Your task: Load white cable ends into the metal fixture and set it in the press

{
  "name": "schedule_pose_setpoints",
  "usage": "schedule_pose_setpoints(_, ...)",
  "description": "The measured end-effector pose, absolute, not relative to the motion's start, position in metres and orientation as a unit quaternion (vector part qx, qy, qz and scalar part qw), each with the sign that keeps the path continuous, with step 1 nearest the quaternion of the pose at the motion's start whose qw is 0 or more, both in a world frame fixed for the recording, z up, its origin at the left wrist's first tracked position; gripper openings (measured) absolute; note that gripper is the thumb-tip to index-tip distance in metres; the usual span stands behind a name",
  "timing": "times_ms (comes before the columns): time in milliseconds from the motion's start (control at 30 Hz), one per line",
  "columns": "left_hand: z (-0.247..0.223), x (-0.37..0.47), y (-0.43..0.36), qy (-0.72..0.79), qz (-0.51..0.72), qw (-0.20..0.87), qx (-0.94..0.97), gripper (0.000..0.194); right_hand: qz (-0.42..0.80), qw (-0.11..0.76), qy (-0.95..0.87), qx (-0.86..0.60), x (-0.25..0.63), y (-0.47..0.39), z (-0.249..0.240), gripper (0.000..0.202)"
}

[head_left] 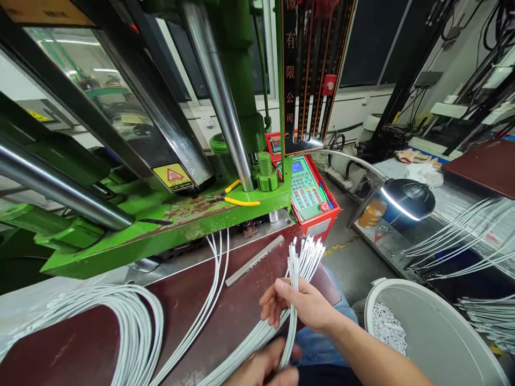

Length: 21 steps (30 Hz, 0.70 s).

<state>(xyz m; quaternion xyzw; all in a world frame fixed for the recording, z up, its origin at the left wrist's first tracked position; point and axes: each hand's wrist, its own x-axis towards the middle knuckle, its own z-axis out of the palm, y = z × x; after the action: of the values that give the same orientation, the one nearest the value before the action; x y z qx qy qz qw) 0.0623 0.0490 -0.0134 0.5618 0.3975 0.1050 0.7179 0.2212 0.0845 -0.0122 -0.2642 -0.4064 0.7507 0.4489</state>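
Note:
A bunch of thin white cables [292,327] stands up in my right hand [306,303], its thumb pressed across them and its fingers curled. Lower down, at the bottom edge, my left hand [265,364] is closed round the same cables, slightly blurred. Behind them, a second bundle of white cables [251,343] slants over the brown table [189,279], its white tips [311,252] bunched just beyond my right hand. A few separate cables [213,284] run under the green press [193,222]. To the left lies a thick looped bundle of cables [140,316].
A flat metal bar [255,260] lies on the table. Yellow-handled pliers [241,201] rest on the press ledge. A red control box [311,187] stands behind. At the right are a large bin [426,321] with small white scraps, a lit lamp [406,198] and more cables [462,230].

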Motion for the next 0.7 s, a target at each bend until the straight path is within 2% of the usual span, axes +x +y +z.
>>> schedule_pose_setpoints(100,-0.016,0.091,0.049,0.405,0.168,0.754,0.489,0.047,0.73,0.418,-0.449,-0.302,0.229,0.085,-0.007,0.048)
schedule_pose_setpoints(233,-0.019,0.105,0.051,0.389,0.203,0.785,0.437,0.047,0.725,0.414,-0.464,-0.296,0.239,0.087,-0.005,0.054)
schedule_pose_setpoints(367,-0.017,0.113,0.056,0.385,0.242,0.82,0.348,0.043,0.749,0.345,-0.487,-0.289,0.246,0.093,-0.01,0.054)
schedule_pose_setpoints(500,-0.016,0.119,0.058,0.355,0.246,0.843,0.321,0.04,0.687,0.486,-0.444,-0.309,0.265,0.114,-0.001,0.046)
schedule_pose_setpoints(567,-0.016,0.121,0.059,0.35,0.242,0.845,0.324,0.041,0.646,0.514,-0.468,-0.316,0.275,0.122,0.009,0.046)
schedule_pose_setpoints(633,-0.012,0.123,0.06,0.354,0.242,0.847,0.314,0.04,0.629,0.46,-0.543,-0.315,0.282,0.126,0.017,0.048)
schedule_pose_setpoints(700,-0.006,0.127,0.062,0.359,0.25,0.851,0.289,0.037,0.622,0.371,-0.612,-0.317,0.283,0.126,0.023,0.05)
